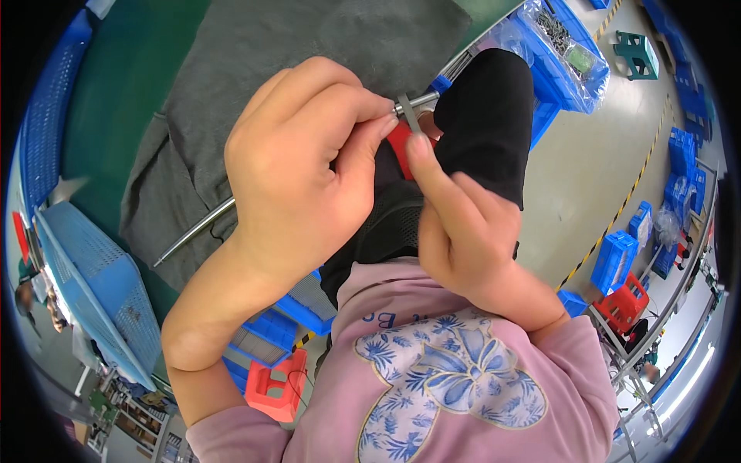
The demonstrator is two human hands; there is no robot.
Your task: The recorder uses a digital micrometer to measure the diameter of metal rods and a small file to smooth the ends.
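My left hand is closed in a pinch around a thin, shiny metal rod, whose end sticks out to the right past the fingertips. Across that rod sits a flat grey bar-like piece. My right hand has its fingers curled, with a fingertip on the lower end of this flat piece; its grip underneath is partly hidden. Another length of metal rod shows at lower left, behind my left wrist. Whether both lengths are one rod, the hand hides.
Dark grey cloth covers the green work surface. A light blue basket stands at left, and a blue bin with small metal parts at upper right. Red stools, blue boxes and a green stool stand around.
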